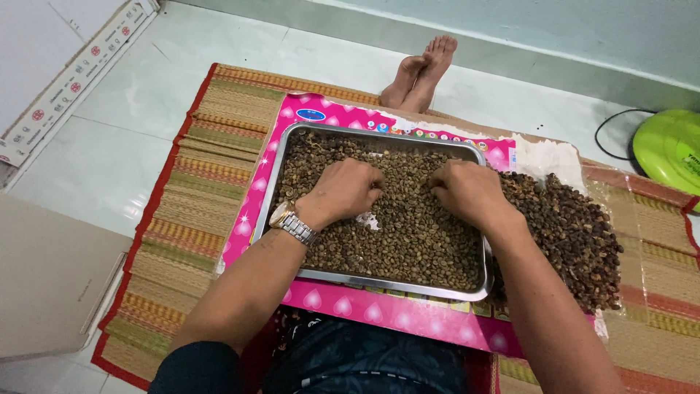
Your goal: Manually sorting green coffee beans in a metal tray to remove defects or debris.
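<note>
A shallow steel tray point(271, 191) filled with small greenish-brown beans point(415, 226) sits on a pink heart-printed board point(379, 312) laid over a striped woven mat point(204, 190) on the tiled floor. Both hands are down in the beans near the tray's far side: the left hand point(345, 191), with a metal wristwatch point(292, 222) just behind it, has its fingers curled loosely into the heap, and the right hand point(467, 191) rests knuckles-up with its fingertips buried, so neither grip shows a clamped hold; each looks half-closed on loose beans. The work in hand appears to be sorting through the beans, and any further picking would seem to call for fine fingertip pinches rather than scoops. A small whitish bit point(370, 221) lies among the beans between the hands. Just right of the tray, a darker pile of husky brown pieces point(576, 233) spreads over white paper point(547, 155). Beyond the tray the person's bare feet point(423, 69) are crossed; farther right, a lime-green round object point(669, 149) sits with a black cable.
</note>
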